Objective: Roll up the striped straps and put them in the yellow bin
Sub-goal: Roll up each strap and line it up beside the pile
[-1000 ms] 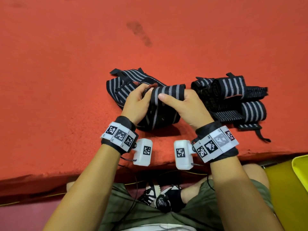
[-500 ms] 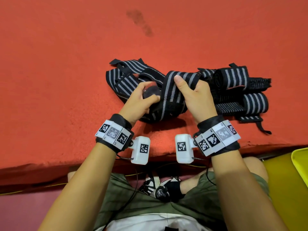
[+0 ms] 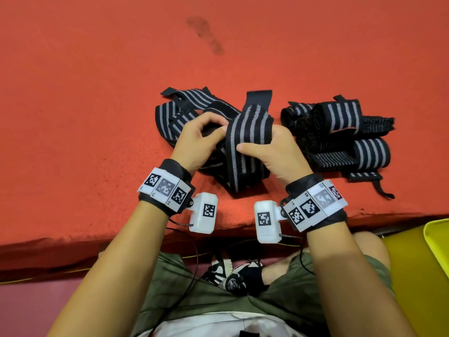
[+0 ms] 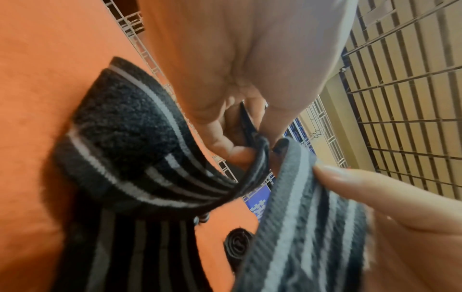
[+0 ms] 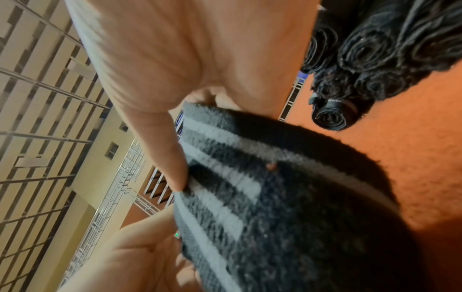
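From my remote station I read the table (image 3: pixel 97 105) as uniform orange-red, marked by one dark brownish smudge (image 3: pixel 206 35) near its far side. The striped strap (image 3: pixel 245 147) that I hold is black with pale grey lengthwise stripes, and its far end tab (image 3: pixel 258 98) is plain black. The loose straps (image 3: pixel 177 113) behind my left hand (image 3: pixel 201 139) carry the same black-and-grey striping. The rolled straps (image 3: pixel 340 135) beside my right hand (image 3: pixel 274 152) are black with grey-white stripes; their coiled ends (image 5: pixel 367 49) look solid black. The bin (image 3: pixel 437 237) is bright yellow. My wristbands (image 3: pixel 166 188) are black, bearing white blocks with black-and-white square codes. My shorts (image 3: pixel 184 288) are olive green.
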A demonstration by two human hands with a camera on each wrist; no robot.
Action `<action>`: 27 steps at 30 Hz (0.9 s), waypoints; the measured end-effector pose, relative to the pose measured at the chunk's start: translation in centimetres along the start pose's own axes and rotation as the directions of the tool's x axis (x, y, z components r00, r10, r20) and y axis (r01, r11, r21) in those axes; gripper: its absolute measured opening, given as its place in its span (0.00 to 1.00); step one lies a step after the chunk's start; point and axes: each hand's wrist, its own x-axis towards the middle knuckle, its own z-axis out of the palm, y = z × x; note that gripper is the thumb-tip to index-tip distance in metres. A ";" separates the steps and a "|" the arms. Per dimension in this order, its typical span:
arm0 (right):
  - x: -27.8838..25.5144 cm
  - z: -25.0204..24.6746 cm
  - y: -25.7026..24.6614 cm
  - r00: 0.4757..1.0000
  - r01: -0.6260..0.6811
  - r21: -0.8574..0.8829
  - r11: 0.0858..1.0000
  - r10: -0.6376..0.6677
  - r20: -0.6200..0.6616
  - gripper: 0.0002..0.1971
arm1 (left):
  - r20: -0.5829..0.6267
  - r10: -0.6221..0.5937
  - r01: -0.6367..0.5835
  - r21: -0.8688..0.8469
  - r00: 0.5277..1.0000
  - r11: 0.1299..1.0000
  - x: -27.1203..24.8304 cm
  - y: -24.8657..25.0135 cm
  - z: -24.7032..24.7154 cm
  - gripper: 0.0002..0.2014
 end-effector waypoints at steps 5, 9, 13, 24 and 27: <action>0.7 -0.1 0.0 0.997 0.011 0.102 0.995 -0.002 -0.080 0.11 | 0.119 -0.122 0.129 -0.048 0.985 0.990 -0.8 0.3 0.5 0.13; 1.0 -0.4 0.4 0.983 0.058 0.026 0.998 -0.053 -0.176 0.06 | 0.152 -0.068 0.083 -0.094 0.986 0.992 -1.0 0.7 0.4 0.18; 0.8 -0.5 0.4 0.995 0.057 0.023 0.998 -0.055 -0.088 0.06 | 0.104 -0.090 0.110 -0.206 0.991 0.972 -0.9 1.0 0.2 0.26; 0.9 0.0 0.5 0.995 0.029 0.007 1.000 -0.028 -0.101 0.15 | 0.195 -0.076 0.116 -0.203 0.978 0.972 -1.7 1.7 0.3 0.12; 0.8 0.1 0.6 0.994 0.045 -0.019 0.999 -0.047 -0.094 0.10 | 0.190 -0.066 0.103 -0.194 0.979 0.976 -1.6 1.8 0.2 0.14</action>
